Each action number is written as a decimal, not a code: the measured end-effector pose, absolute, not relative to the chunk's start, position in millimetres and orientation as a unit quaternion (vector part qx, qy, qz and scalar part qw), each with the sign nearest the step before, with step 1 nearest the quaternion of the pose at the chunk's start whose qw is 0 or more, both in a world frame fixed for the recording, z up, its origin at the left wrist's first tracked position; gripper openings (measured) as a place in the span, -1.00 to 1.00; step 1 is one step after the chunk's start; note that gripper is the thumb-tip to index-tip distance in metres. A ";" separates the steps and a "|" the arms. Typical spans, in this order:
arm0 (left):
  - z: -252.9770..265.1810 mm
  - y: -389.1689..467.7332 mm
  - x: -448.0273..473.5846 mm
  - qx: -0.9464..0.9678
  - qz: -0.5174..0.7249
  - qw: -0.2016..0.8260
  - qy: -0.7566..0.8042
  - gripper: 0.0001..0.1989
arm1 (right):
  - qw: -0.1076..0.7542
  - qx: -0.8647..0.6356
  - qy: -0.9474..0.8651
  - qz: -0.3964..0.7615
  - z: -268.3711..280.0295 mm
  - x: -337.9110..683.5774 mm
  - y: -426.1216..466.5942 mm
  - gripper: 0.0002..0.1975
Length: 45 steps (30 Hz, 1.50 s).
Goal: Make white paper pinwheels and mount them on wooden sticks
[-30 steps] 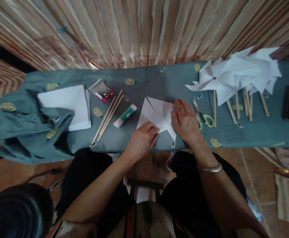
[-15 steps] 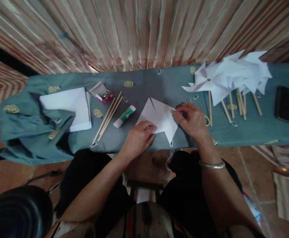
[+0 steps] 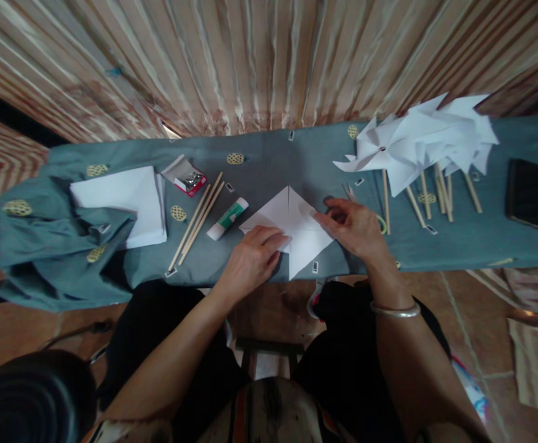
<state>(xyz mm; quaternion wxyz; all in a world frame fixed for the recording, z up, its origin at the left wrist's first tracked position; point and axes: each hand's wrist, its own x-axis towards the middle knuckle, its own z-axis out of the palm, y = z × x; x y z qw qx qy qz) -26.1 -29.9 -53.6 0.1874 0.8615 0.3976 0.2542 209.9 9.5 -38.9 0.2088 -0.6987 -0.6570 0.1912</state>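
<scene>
A white square of paper [image 3: 291,215] with slits cut toward its middle lies cornerwise on the cloth in front of me. My left hand [image 3: 254,253] holds it at the lower left, the fingers closed over a corner bent toward the middle. At the right corner, my right hand [image 3: 352,225] has the edge between thumb and fingers. Green-handled scissors [image 3: 382,224] lie partly hidden behind the right hand. A glue stick [image 3: 227,219] with a green label rests left of the paper.
Left of the glue stick are thin wooden sticks [image 3: 198,223], a small red-and-white box of metal pins [image 3: 188,177] and stacked paper [image 3: 146,206]. Paper pinwheels [image 3: 423,144] on sticks lie to the right, beside a dark phone [image 3: 528,193]. A patterned green cloth [image 3: 269,160] covers the narrow table.
The paper has turned slightly, so its upper slit now points straight away from me. Its lower point has shifted left. Both hands stay on the paper.
</scene>
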 end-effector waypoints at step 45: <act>-46.9 -48.0 14.9 0.923 0.149 0.055 0.351 -0.87 | 0.310 -0.724 -0.570 0.234 -47.0 229.2 -26.6 -0.73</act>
